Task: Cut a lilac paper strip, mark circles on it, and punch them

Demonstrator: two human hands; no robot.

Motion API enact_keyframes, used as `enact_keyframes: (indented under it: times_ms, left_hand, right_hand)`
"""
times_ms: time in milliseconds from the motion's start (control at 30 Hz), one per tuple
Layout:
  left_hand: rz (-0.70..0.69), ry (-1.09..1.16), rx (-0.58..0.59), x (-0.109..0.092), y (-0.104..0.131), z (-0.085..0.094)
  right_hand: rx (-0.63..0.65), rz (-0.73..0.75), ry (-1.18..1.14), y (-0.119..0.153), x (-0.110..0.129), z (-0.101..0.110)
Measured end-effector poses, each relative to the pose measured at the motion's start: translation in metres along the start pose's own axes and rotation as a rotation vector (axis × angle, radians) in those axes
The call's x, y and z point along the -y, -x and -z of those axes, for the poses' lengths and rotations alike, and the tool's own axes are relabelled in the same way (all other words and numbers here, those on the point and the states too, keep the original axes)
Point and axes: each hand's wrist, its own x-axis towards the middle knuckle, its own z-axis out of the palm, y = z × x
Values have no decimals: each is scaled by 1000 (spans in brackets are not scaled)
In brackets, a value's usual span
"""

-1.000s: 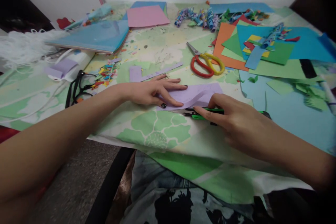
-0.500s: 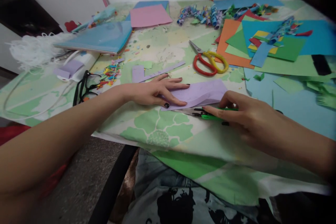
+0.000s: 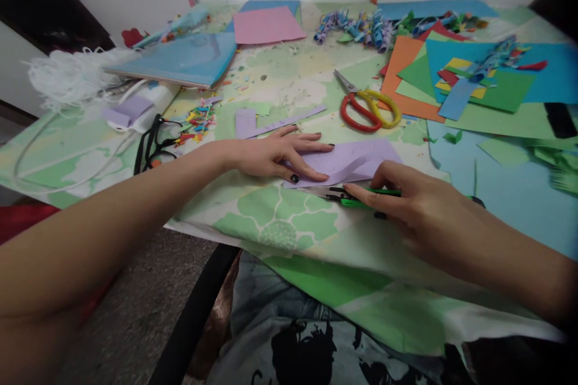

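A folded sheet of purple paper lies on the table in front of me. My left hand rests flat on its left part, fingers spread. My right hand grips a green and black utility knife, its index finger stretched along the top. The knife's blade points left and sits along the paper's near edge, at the fold; the tip is hard to make out. Beyond my left hand are a narrow purple strip and a small purple piece. Scissors with red and yellow handles lie behind the paper.
Coloured sheets are piled at the right, with curled paper strips at the back. Black-framed glasses, paper scraps, a blue folder and white yarn occupy the left. The floral tablecloth hangs over the near edge.
The knife in my right hand has slid slightly left along the paper's near edge. My left hand stays pressed on the paper. The whole view has shifted a little.
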Motion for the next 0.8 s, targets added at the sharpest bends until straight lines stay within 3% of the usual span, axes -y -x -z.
enact_keyframes:
  times_ms: [800]
  left_hand:
    - [-27, 16, 8, 2, 0, 3]
  right_hand:
    - [53, -10, -61, 1, 1, 5]
